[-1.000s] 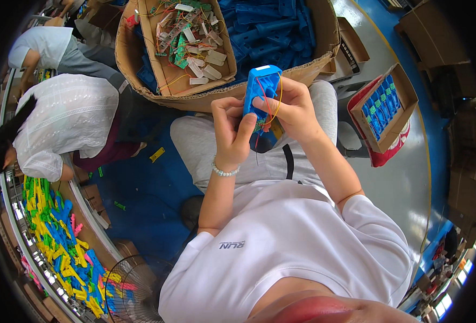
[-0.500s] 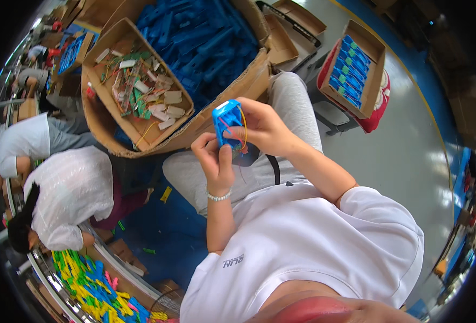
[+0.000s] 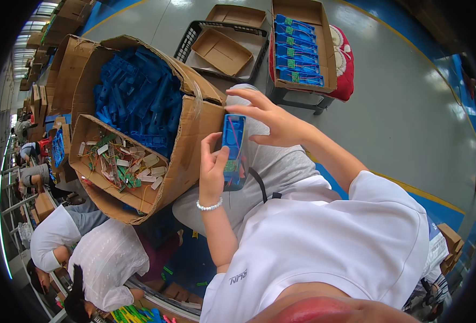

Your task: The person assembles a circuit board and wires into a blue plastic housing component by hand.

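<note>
My left hand (image 3: 214,168) grips a blue plastic housing (image 3: 233,129), held upright over my lap. Inside the housing lies a small green circuit board (image 3: 230,166), low down near my thumb, and a thin reddish wire runs up along the housing. My right hand (image 3: 270,119) is open, its fingers spread just right of the housing's upper end, with nothing seen in it. Left of my hands, a large carton (image 3: 197,121) holds a heap of blue housings (image 3: 133,91). A shallow cardboard tray (image 3: 150,201) across its near side carries wired boards with white parts (image 3: 122,162).
Ahead to the right, a cardboard box (image 3: 328,51) with a row of wired blue housings (image 3: 297,51) sits beside a red cushion (image 3: 345,70) on a stool. A black crate (image 3: 187,47) holds a cardboard tray (image 3: 221,52). Co-workers (image 3: 111,261) bend over a line at left.
My right hand has let go of the housing and opened to its right. The left hand keeps hold of it. The view has turned, bringing the box of wired housings nearer the middle.
</note>
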{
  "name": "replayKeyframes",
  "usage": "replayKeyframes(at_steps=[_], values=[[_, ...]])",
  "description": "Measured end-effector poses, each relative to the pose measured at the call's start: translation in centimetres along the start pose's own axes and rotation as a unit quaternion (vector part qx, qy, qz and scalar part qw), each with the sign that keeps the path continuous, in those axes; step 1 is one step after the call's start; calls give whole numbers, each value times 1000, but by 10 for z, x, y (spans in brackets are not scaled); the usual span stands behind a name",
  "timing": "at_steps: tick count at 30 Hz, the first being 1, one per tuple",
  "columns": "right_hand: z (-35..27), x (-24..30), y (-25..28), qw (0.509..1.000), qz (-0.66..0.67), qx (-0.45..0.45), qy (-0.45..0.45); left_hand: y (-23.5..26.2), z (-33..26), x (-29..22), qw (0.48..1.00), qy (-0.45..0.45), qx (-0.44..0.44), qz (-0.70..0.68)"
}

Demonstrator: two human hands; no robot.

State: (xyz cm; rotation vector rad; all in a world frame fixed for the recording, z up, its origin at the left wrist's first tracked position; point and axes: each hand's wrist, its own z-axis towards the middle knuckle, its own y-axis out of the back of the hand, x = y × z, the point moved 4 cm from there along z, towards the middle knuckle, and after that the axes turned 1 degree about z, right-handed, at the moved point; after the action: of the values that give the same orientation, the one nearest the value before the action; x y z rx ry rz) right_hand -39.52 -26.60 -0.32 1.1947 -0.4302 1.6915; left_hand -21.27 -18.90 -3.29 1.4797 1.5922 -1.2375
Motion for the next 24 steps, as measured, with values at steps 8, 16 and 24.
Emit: replayKeyframes(at_steps=[8, 16, 24], values=[[-21, -39, 89, 909, -401, 74, 84, -32, 78, -17, 998, -41, -20, 40], [13, -227, 293, 768, -574, -109, -261, -13, 42, -9, 988, -93, -106, 65], [47, -360, 353, 776, -556, 6, -297, 3, -27, 18, 972, -28, -216, 86]])
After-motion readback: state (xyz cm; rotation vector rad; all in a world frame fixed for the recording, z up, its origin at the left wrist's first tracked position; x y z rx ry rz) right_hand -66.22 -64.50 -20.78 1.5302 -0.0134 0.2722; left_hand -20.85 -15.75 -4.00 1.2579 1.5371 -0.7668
